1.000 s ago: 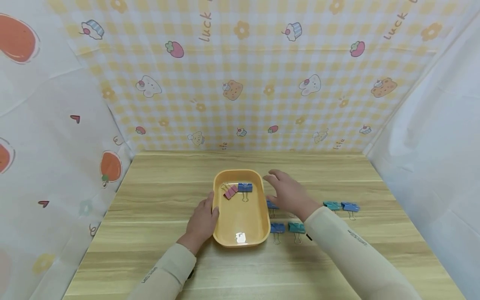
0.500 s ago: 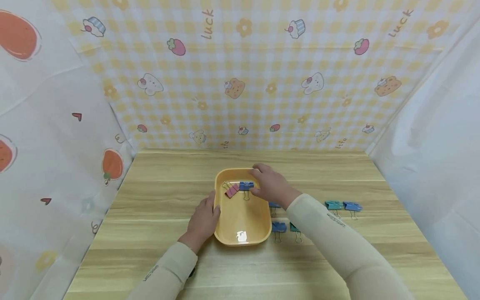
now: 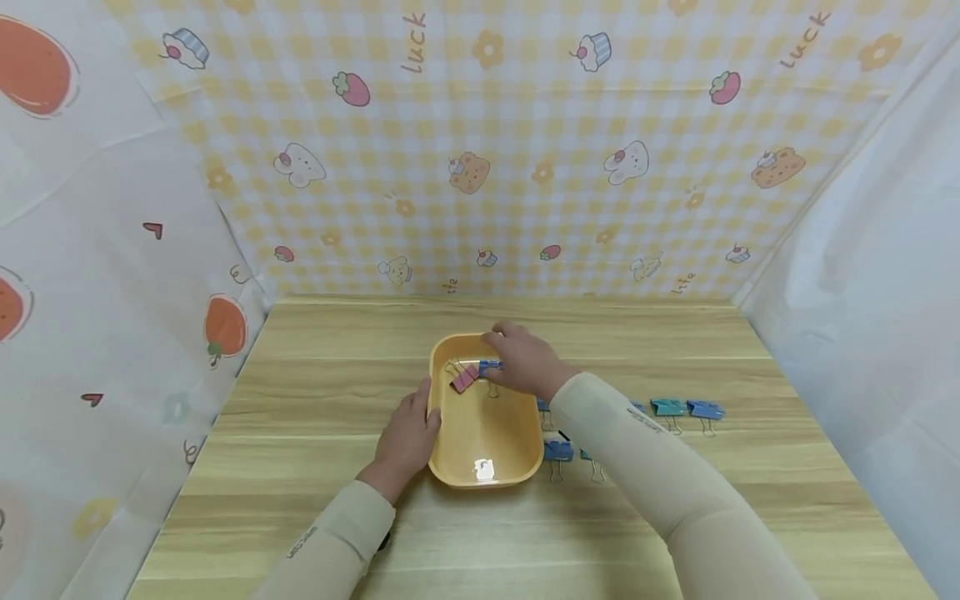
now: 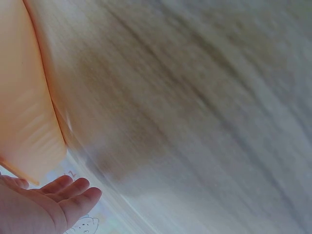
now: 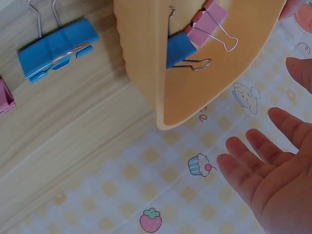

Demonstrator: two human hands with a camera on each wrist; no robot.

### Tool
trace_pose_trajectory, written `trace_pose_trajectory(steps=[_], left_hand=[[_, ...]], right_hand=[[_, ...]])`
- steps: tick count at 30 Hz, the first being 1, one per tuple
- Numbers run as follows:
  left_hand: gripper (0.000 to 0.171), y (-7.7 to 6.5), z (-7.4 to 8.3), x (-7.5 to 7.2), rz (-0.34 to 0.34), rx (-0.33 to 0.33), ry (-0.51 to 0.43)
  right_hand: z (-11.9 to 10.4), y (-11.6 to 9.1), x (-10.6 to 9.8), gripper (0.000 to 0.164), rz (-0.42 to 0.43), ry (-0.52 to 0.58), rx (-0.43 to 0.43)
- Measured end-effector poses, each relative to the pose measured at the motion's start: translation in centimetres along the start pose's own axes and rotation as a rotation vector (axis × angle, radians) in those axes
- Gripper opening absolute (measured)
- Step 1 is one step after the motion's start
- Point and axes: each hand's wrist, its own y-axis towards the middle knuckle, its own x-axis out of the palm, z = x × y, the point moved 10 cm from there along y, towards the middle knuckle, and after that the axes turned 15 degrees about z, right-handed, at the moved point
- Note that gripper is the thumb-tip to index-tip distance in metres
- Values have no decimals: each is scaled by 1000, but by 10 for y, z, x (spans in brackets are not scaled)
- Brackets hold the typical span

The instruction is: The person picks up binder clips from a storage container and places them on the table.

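A yellow tray [image 3: 480, 450] stands on the wooden table. In it lie a pink binder clip [image 3: 464, 380] and a blue binder clip [image 3: 489, 365], the blue one partly behind my right hand. My left hand [image 3: 405, 433] rests against the tray's left side, thumb by the rim; the left wrist view shows its fingers fairly straight. Over the tray's far right part reaches my right hand [image 3: 525, 360]. Seen from the right wrist, this hand [image 5: 273, 170] has spread, slightly bent fingers with nothing between them, apart from the clips.
Right of the tray lie more binder clips: a blue one [image 3: 558, 451], a teal one [image 3: 667, 407] and another blue one [image 3: 705, 409]. Others are partly hidden by my right sleeve [image 3: 637, 450]. A pink clip [image 5: 6, 96] shows in the right wrist view. Patterned cloth [image 3: 510, 167] hangs behind the table.
My right hand has moved left from beside the tray to over its far right part, now covering some of the blue clip. The left hand stays at the tray's side.
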Motion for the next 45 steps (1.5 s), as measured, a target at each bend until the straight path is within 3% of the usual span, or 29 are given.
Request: trace_pose_trajectory(steps=[11, 33, 45], left_hand=[[60, 1, 0, -2, -1, -1, 2], [59, 2, -1, 0, 0, 4, 9], [58, 0, 1, -3, 2, 5, 19]], right_hand=[[-5, 13, 15, 55, -70, -8, 36], [5, 26, 53, 58, -199, -1, 182], [17, 34, 74, 40, -194, -83, 192]])
